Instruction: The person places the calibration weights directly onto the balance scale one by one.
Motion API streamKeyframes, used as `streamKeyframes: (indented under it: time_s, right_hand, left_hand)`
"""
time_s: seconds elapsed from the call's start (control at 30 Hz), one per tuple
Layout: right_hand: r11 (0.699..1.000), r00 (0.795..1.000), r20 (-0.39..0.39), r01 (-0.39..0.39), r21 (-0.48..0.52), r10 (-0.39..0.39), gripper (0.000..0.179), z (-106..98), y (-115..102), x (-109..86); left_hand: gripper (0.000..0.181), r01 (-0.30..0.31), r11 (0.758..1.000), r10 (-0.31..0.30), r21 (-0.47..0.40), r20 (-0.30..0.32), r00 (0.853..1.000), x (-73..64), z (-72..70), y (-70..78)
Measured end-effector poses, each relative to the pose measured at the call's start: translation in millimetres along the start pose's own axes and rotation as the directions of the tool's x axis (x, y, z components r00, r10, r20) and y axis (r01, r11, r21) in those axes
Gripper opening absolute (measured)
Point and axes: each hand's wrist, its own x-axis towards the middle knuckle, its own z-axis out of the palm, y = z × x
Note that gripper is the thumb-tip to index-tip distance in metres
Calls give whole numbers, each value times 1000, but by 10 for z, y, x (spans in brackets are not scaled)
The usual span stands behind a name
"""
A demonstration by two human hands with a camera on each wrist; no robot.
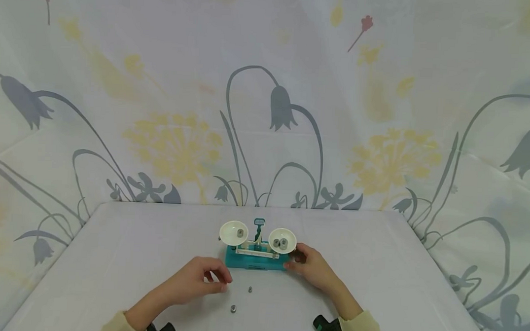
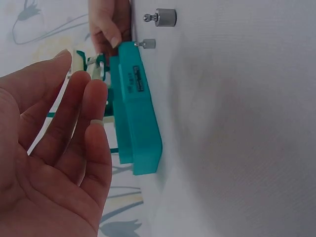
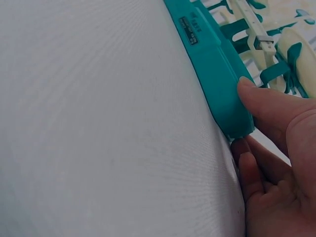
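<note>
A teal balance scale (image 1: 256, 263) with two white pans stands on the white table. One metal weight (image 1: 240, 232) lies in the left pan (image 1: 229, 237), and two weights (image 1: 284, 244) sit in the right pan (image 1: 289, 234). At the right end of the base, my right hand (image 1: 315, 271) grips it, thumb (image 3: 261, 101) on the front corner and fingers at the end face. My left hand (image 1: 195, 281) hovers left of the scale's front, fingers loosely bent with nothing between them. Near it on the table are a larger loose weight (image 2: 165, 18) and a smaller one (image 2: 148, 44).
The white-covered table (image 1: 155, 230) ends at a flower-printed cloth backdrop (image 1: 265, 160), which also rises on both sides. Black wrist devices (image 1: 326, 326) sit at both sleeves.
</note>
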Motion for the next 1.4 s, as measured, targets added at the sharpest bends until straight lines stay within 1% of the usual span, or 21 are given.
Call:
streamKeyframes:
  time_s: [0.27, 0.43, 0.8, 1.0, 1.4]
  right_hand:
    - [1000, 1000, 6, 8, 24, -8, 47, -21, -11, -12]
    - [1000, 1000, 1, 12, 9, -12, 47, -16, -11, -12]
    - [1000, 1000, -4, -8, 0, 8, 48, 11, 40, 7]
    - [1000, 1000, -3, 1, -5, -1, 47, 10, 48, 19]
    - [1000, 1000, -2, -20, -8, 20, 48, 10, 36, 15]
  left_hand:
    - [11, 8, 998, -8, -62, 12, 1000, 25, 119, -79]
    - [11, 30, 994, -28, -104, 25, 999, 32, 173, -117]
    - [10, 82, 990, -76, -111, 53, 996, 56, 249, -156]
    - [12, 116, 984, -107, -133, 70, 992, 66, 276, -182]
    - [13, 121, 985, -110, -121, 94, 990, 83, 289, -208]
